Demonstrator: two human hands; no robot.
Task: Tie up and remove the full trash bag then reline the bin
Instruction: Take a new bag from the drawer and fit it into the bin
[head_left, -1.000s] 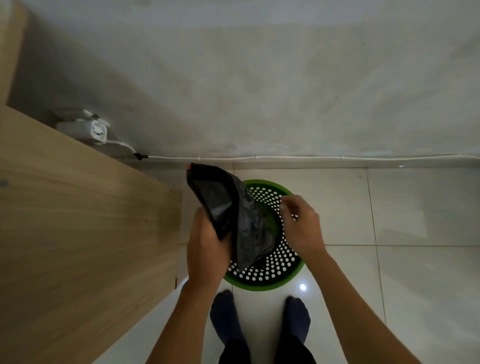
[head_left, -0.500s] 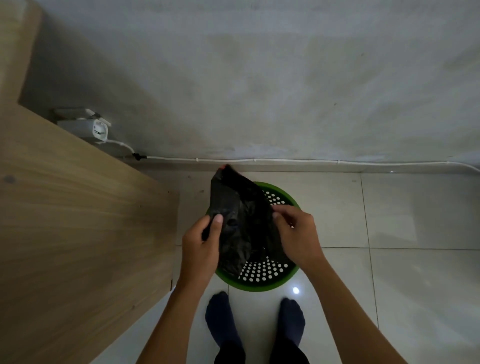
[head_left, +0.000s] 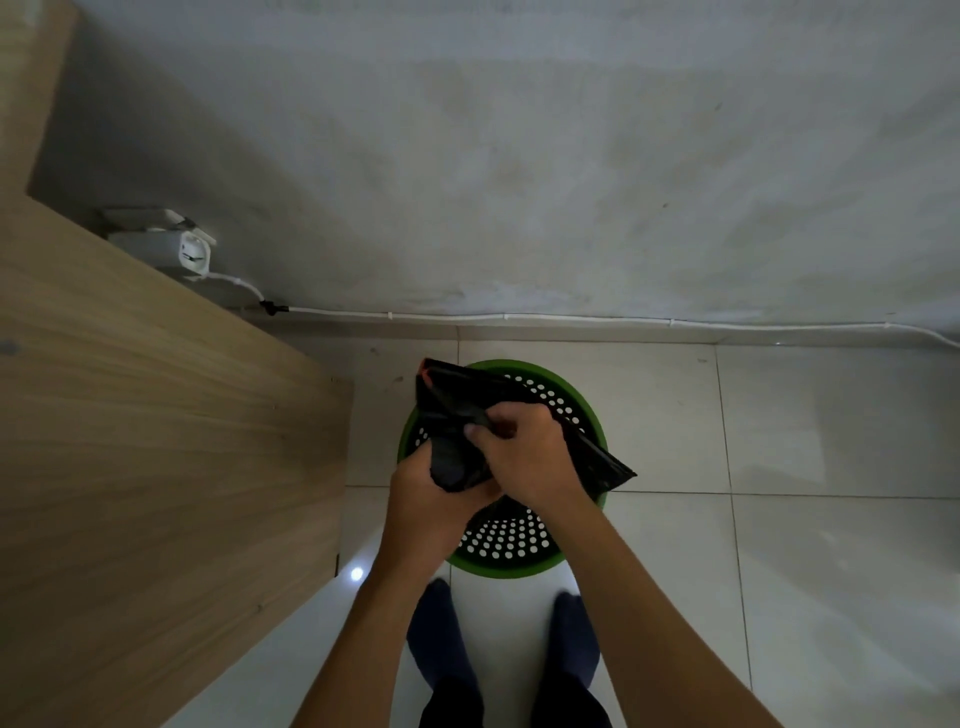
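A round green bin (head_left: 582, 564) with a perforated wall stands on the tiled floor just ahead of my feet. Over its opening I hold a folded black trash bag (head_left: 457, 395), partly spread to the left and right. My left hand (head_left: 431, 506) grips the bag's lower part from below. My right hand (head_left: 524, 457) pinches the bag's folds from above, thumb and fingers curled on the plastic. The two hands are close together over the bin's middle. The bin's inside is mostly hidden by the bag and hands.
A wooden desk top (head_left: 130, 441) fills the left side, its edge close to the bin. A white power adapter (head_left: 192, 252) and a cable (head_left: 519, 316) run along the base of the grey wall. My dark-socked feet (head_left: 441, 649) stand behind the bin.
The hands have come together over the bin. The bag, held upright at the left a second ago, now lies lower and spreads sideways across the bin's opening.
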